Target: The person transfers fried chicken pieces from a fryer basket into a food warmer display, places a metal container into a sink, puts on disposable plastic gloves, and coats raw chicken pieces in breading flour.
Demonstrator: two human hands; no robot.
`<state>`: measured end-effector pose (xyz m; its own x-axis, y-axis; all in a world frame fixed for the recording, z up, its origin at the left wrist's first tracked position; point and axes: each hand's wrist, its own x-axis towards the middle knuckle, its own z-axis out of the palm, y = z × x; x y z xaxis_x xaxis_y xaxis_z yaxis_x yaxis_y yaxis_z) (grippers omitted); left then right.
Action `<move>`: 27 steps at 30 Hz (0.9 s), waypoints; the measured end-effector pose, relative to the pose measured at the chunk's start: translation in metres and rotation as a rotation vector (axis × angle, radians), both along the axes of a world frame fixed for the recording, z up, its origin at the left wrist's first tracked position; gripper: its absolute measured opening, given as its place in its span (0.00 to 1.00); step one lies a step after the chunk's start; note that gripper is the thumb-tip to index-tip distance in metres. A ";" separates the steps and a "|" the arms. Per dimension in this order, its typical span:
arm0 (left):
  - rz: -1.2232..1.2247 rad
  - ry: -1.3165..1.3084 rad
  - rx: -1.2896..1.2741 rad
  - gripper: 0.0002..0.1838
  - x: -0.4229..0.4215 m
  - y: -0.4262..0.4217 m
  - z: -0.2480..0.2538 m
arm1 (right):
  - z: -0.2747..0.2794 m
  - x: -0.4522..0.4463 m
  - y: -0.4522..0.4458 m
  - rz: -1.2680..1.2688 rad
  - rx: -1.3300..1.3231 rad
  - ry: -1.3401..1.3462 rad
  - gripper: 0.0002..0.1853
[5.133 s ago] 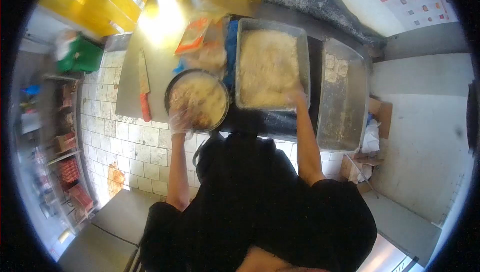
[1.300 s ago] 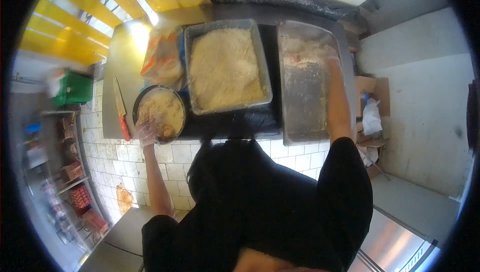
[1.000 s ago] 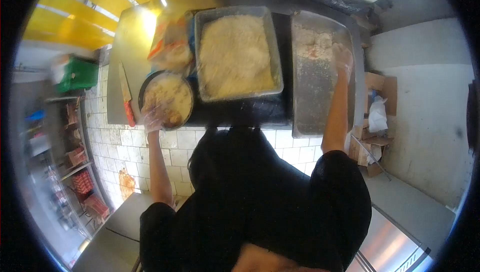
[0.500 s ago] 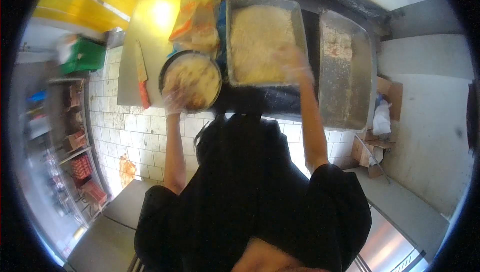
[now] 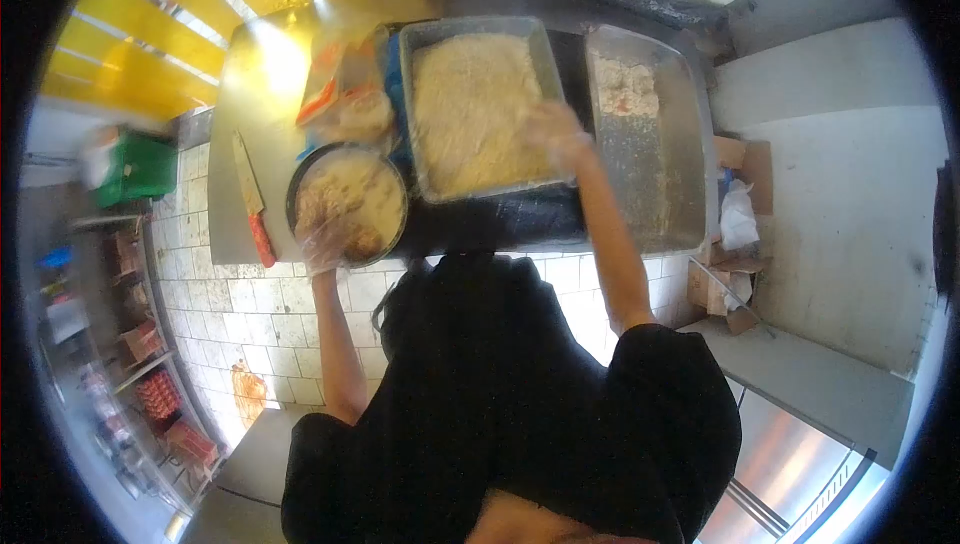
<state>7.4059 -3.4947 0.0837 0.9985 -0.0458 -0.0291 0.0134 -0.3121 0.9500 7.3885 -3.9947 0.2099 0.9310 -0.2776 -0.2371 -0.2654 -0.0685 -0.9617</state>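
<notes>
My left hand (image 5: 324, 243), in a clear glove, reaches into the near left part of a round dark bowl (image 5: 397, 159) of pale batter with chunks in it. Its fingers are partly hidden by the batter. My right hand (image 5: 556, 136), also gloved, is over the right side of a square tub (image 5: 417, 172) filled with pale crumbs (image 5: 474, 109); motion smears its fingers. Right of the tub, a long clear tray (image 5: 640, 184) carries coated pieces (image 5: 624, 87) at its far end.
A knife (image 5: 253, 206) with a red handle lies on the metal table (image 5: 228, 229) left of the bowl. Plastic bags (image 5: 345, 99) lie behind the bowl. A green crate (image 5: 143, 166) and shelves stand at the left; cardboard boxes (image 5: 752, 179) are at the right.
Since about a second ago my right hand has moved left from the long tray to the crumb tub. My left hand has stayed at the bowl. The camera view has shifted.
</notes>
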 end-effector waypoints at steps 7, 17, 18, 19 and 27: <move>0.025 0.040 -0.315 0.24 -0.002 0.009 -0.009 | 0.057 -0.017 -0.150 -0.174 -0.330 0.089 0.16; 0.132 0.274 -0.226 0.19 0.000 0.017 0.004 | -0.083 0.009 -0.285 0.096 -1.172 0.375 0.22; 0.106 0.206 0.090 0.19 0.001 0.008 0.021 | -0.064 0.010 -0.276 0.051 -1.126 0.460 0.22; 0.092 0.198 0.209 0.19 0.001 0.009 0.020 | -0.056 0.009 -0.277 0.052 -1.120 0.464 0.22; 0.035 -0.206 0.854 0.23 -0.002 -0.004 0.026 | -0.105 0.033 -0.294 -0.256 -1.479 -0.053 0.23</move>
<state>7.4035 -3.4985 0.1096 0.9881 -0.0605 0.1416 -0.1102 -0.9200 0.3761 7.4216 -4.2885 0.1053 0.8198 -0.3822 0.4264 -0.3884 -0.9183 -0.0764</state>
